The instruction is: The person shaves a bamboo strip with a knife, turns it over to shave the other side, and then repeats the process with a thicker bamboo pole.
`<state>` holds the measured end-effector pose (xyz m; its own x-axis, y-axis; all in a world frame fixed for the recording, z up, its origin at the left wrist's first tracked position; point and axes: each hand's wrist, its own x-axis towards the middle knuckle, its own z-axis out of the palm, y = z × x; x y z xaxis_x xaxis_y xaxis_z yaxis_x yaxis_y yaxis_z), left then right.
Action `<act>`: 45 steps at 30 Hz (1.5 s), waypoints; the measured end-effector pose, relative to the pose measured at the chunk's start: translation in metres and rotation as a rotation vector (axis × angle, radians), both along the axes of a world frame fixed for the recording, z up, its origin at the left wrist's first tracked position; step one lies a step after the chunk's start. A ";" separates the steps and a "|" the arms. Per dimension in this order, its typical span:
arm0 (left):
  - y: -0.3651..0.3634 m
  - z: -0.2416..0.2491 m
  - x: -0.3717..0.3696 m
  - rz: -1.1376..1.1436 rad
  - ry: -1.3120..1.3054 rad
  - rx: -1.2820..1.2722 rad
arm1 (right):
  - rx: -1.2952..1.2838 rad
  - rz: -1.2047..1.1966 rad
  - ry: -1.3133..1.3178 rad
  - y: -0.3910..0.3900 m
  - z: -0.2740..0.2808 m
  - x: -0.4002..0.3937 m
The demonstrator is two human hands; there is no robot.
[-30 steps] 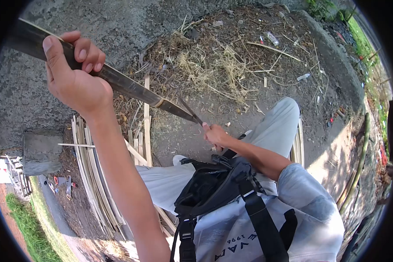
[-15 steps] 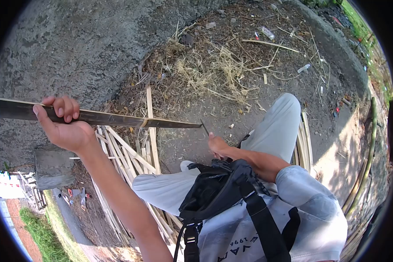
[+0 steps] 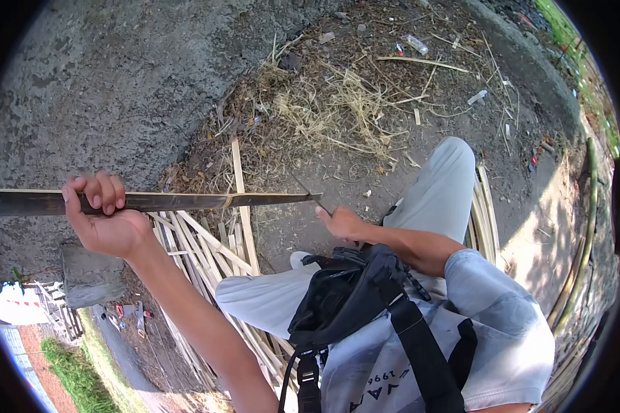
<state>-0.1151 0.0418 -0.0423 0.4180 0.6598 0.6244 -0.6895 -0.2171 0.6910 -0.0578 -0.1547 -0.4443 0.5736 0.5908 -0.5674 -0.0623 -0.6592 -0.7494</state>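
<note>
My left hand (image 3: 107, 213) is wrapped round a long, dark bamboo strip (image 3: 179, 202), which runs from the left edge of the view to a point in front of my knees. A pale edge and a joint show along it. My right hand (image 3: 342, 223) is closed on a knife (image 3: 304, 186) with a thin dark blade; its handle is mostly hidden in the fingers. The blade crosses the far end of the strip and appears to touch it there.
Pale split strips (image 3: 213, 241) lie heaped beside my left leg, with more strips (image 3: 487, 213) beyond my right knee. Curly shavings (image 3: 344, 103) and bits of litter cover the ground ahead. A concrete block (image 3: 93, 272) stands at left, and a green pole (image 3: 589, 206) lies at far right.
The held end of the bamboo strip has dropped lower in view with my left hand, so it lies more level. The knife blade now crosses the strip's tip.
</note>
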 end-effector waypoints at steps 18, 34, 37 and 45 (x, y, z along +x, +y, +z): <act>-0.010 0.001 0.011 0.012 0.028 0.007 | 0.345 -0.022 -0.236 -0.008 0.057 -0.008; -0.019 0.001 0.023 0.029 0.032 0.008 | 0.328 -0.105 -0.359 -0.012 0.071 0.020; -0.023 0.001 0.029 0.010 0.126 0.047 | 0.347 -0.122 -0.261 -0.011 0.116 0.029; -0.055 0.006 0.053 0.097 0.135 0.302 | 0.559 -0.094 -0.058 -0.012 0.211 0.032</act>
<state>-0.0617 -0.0129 -0.0359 0.4546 0.4939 0.7412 -0.5626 -0.4859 0.6688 -0.0262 -0.1667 -0.2333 0.6586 0.7374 -0.1496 -0.0500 -0.1554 -0.9866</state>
